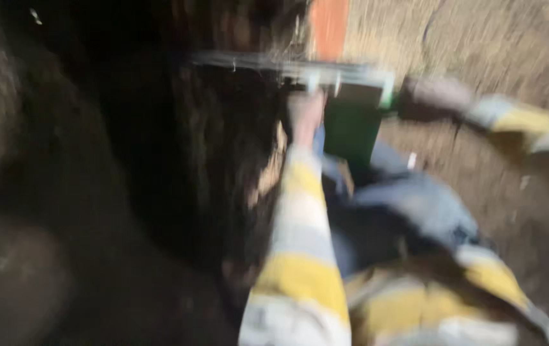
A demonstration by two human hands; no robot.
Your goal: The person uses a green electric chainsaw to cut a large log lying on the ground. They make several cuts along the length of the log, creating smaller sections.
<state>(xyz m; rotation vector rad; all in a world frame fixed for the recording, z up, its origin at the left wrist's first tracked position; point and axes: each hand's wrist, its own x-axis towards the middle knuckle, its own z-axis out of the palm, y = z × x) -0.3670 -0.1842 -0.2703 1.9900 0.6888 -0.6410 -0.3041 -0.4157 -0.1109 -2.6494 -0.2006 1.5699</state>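
Blurred dirt ground (492,45), dark shadowed hollow (127,128) left.

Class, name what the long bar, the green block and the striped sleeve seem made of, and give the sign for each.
Long bar: probably metal, pale grey sheen.
Green block: painted metal or plastic, flat even colour; blur leaves it open.
Striped sleeve: soft knitted fabric, yellow, white and grey bands.

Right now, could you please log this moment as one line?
left hand: on green tool | right hand: at its far side | grips: blurred | ground: dry straw
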